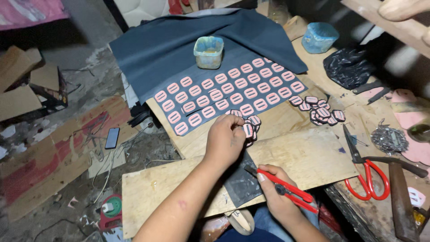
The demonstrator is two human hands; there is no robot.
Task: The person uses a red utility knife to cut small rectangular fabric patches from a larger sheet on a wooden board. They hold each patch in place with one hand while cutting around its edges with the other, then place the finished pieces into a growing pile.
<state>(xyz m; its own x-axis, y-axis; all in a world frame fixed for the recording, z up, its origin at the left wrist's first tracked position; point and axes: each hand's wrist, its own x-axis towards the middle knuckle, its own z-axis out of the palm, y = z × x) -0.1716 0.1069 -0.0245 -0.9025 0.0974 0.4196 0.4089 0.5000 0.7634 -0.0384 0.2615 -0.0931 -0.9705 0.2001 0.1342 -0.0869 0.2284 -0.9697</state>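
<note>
My left hand (226,139) pinches a small pink buckle-shaped piece (247,130) at the near edge of a dark grey sheet (233,89). Several rows of the same pink pieces (224,92) lie stuck on that sheet. My right hand (280,197) holds red-handled scissors (286,189), blades pointing left over a dark scrap of material (239,183) on a plywood board (304,154). A small heap of cut-out pink pieces (320,110) lies to the right of the sheet.
A cup of yellowish glue (208,51) stands on the sheet, a blue tub (320,37) behind right. Second red scissors (365,172), a hammer (401,197), a black bag (347,67) and metal bits (389,139) lie right. A phone (112,137) and cardboard lie on the floor, left.
</note>
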